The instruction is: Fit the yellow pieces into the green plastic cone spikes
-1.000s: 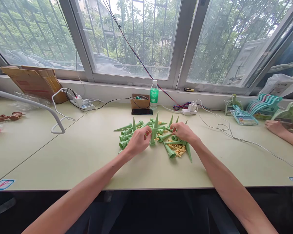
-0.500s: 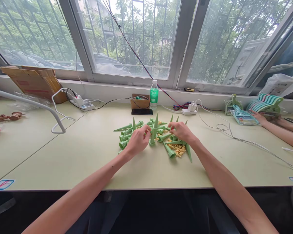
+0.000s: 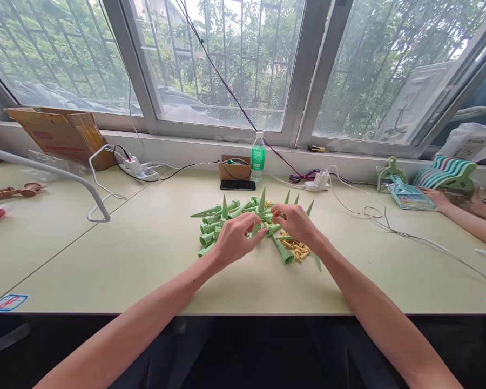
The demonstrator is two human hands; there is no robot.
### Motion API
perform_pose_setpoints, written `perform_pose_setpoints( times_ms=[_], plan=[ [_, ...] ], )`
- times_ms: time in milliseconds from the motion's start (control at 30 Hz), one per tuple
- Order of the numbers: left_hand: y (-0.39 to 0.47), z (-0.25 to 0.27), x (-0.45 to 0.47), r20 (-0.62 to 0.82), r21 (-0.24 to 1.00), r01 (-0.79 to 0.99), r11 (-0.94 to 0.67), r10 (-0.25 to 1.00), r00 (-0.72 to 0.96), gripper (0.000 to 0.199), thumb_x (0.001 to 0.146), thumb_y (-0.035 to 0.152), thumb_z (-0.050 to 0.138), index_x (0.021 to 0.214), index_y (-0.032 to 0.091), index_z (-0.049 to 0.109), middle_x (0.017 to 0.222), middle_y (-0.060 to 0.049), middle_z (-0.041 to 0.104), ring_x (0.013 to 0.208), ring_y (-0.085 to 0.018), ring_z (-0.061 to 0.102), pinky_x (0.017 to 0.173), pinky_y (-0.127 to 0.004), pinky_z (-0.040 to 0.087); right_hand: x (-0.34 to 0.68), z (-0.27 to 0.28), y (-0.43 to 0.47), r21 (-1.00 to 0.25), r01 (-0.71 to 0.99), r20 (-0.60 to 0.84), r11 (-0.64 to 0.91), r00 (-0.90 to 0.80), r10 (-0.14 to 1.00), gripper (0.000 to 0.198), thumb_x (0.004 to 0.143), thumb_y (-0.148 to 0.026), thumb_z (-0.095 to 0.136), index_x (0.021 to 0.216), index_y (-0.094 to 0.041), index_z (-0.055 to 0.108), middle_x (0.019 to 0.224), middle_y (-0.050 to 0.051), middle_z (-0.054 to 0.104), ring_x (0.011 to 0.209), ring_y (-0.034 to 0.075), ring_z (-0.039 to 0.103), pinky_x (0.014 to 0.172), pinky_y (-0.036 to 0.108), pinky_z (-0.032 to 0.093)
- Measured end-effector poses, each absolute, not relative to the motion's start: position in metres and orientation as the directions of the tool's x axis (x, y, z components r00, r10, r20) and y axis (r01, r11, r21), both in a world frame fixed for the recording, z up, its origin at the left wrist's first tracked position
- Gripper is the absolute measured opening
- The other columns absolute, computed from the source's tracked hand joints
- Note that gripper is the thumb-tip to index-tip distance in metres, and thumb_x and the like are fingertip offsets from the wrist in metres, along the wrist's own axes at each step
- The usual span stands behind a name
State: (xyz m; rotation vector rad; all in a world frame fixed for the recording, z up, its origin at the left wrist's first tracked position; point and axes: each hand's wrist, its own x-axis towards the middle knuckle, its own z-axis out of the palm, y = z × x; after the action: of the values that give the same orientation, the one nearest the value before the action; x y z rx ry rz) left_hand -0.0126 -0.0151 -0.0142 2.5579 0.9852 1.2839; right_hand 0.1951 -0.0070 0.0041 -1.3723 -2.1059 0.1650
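Note:
In the head view, a pile of green plastic spikes (image 3: 208, 228), hollow with ribbed collars, covers the middle of the table. My left hand (image 3: 238, 236) is at the pile's front, its thumb and fingers curled around a green spike (image 3: 256, 224), which they partly hide. Just to the right, my right hand (image 3: 297, 220) is bent over the pile with thumb and fingertips drawn together; whatever they hold is too small to make out. Small yellow plastic pieces (image 3: 302, 252) lie beneath it, near another loose green spike (image 3: 283, 250). A taller spike (image 3: 261, 200) stands upright behind my hands.
Behind the pile are a phone (image 3: 237, 185), a small cardboard box (image 3: 230, 171) and a bottle (image 3: 258, 156). White cables (image 3: 384, 221) run along the right. Another person's hand (image 3: 437, 199) touches dustpan sets (image 3: 413, 193). A lamp arm (image 3: 65, 175) crosses the left.
My left hand has moved right, its fingers now around the upright spike at the front. My right hand has shifted slightly left and down, closer to the left. The view has tilted slightly.

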Motion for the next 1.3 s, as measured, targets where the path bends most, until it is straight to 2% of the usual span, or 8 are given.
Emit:
perform_pose_setpoints(
  times_ms=[200,367,567,733,900,1133,1233,1300],
  plan=[
    [-0.013,-0.024,-0.012,0.612,0.253,0.528,-0.811,0.557,0.561,0.018,0.094,0.030,0.051,0.094,0.020,0.066,0.073,-0.001,0.063,0.055,-0.011,0.051,0.055,-0.025,0.037,0.184,0.002,-0.014,-0.444,0.722,0.466,0.531,-0.320,0.825,0.009,0.087,-0.020,0.059,0.093,-0.019,0.066,0.083,0.002,0.069,0.065,0.012,0.055,0.065,0.023,0.038],
    [-0.012,-0.028,-0.011,0.579,0.197,0.572,-0.796,0.566,0.587,0.027,0.097,0.033,0.044,0.107,0.022,0.067,0.073,-0.002,0.065,0.055,-0.012,0.053,0.053,-0.025,0.034,0.179,0.002,-0.017,-0.453,0.716,0.466,0.531,-0.318,0.826,0.009,0.086,-0.018,0.059,0.090,-0.019,0.066,0.083,0.002,0.069,0.066,0.013,0.055,0.066,0.023,0.038],
    [-0.011,-0.030,-0.009,0.596,0.189,0.554,-0.810,0.544,0.591,0.030,0.098,0.031,0.040,0.097,0.020,0.068,0.072,-0.002,0.064,0.055,-0.012,0.052,0.051,-0.025,0.034,0.175,0.000,-0.018,-0.462,0.703,0.455,0.541,-0.335,0.825,0.013,0.085,-0.015,0.056,0.092,-0.020,0.066,0.083,0.002,0.069,0.066,0.013,0.056,0.065,0.023,0.039],
    [-0.009,-0.031,-0.010,0.624,0.264,0.520,-0.813,0.555,0.551,0.029,0.098,0.031,0.042,0.094,0.020,0.068,0.069,-0.001,0.062,0.055,-0.011,0.049,0.053,-0.024,0.036,0.176,0.002,-0.019,-0.474,0.684,0.485,0.554,-0.322,0.813,0.010,0.088,-0.022,0.056,0.087,-0.019,0.066,0.083,0.002,0.068,0.064,0.012,0.052,0.065,0.023,0.038],
    [-0.010,-0.027,-0.011,0.697,0.388,0.463,-0.797,0.583,0.418,0.025,0.095,0.034,0.049,0.088,0.020,0.069,0.066,0.000,0.060,0.053,-0.010,0.047,0.054,-0.023,0.038,0.177,0.006,-0.021,-0.559,0.607,0.475,0.564,-0.323,0.819,0.028,0.095,-0.035,0.048,0.083,-0.018,0.067,0.070,-0.001,0.061,0.057,0.010,0.044,0.059,0.023,0.036],
    [-0.015,-0.017,-0.010,0.759,0.397,0.436,-0.808,0.556,0.339,0.023,0.094,0.032,0.051,0.084,0.022,0.070,0.064,0.000,0.059,0.053,-0.010,0.045,0.051,-0.023,0.037,0.176,0.009,-0.022,-0.777,0.356,0.405,0.519,-0.347,0.846,0.032,0.092,-0.043,0.051,0.084,-0.017,0.068,0.077,0.003,0.065,0.060,0.011,0.052,0.051,0.021,0.038],
    [-0.016,-0.015,-0.010,0.764,0.409,0.451,-0.793,0.568,0.306,0.026,0.094,0.036,0.051,0.083,0.021,0.069,0.064,0.000,0.058,0.052,-0.010,0.044,0.051,-0.023,0.036,0.176,0.008,-0.020,-0.827,0.315,0.375,0.466,-0.309,0.874,0.033,0.090,-0.047,0.054,0.084,-0.017,0.067,0.075,0.002,0.064,0.055,0.010,0.051,0.047,0.021,0.037],
    [-0.016,-0.014,-0.011,0.767,0.416,0.478,-0.774,0.581,0.273,0.032,0.094,0.039,0.050,0.073,0.020,0.064,0.060,0.000,0.054,0.051,-0.009,0.041,0.051,-0.023,0.035,0.177,0.006,-0.018,-0.838,0.307,0.385,0.451,-0.253,0.888,0.034,0.088,-0.049,0.056,0.081,-0.017,0.065,0.071,0.001,0.061,0.052,0.010,0.049,0.046,0.021,0.037]
  ],
)
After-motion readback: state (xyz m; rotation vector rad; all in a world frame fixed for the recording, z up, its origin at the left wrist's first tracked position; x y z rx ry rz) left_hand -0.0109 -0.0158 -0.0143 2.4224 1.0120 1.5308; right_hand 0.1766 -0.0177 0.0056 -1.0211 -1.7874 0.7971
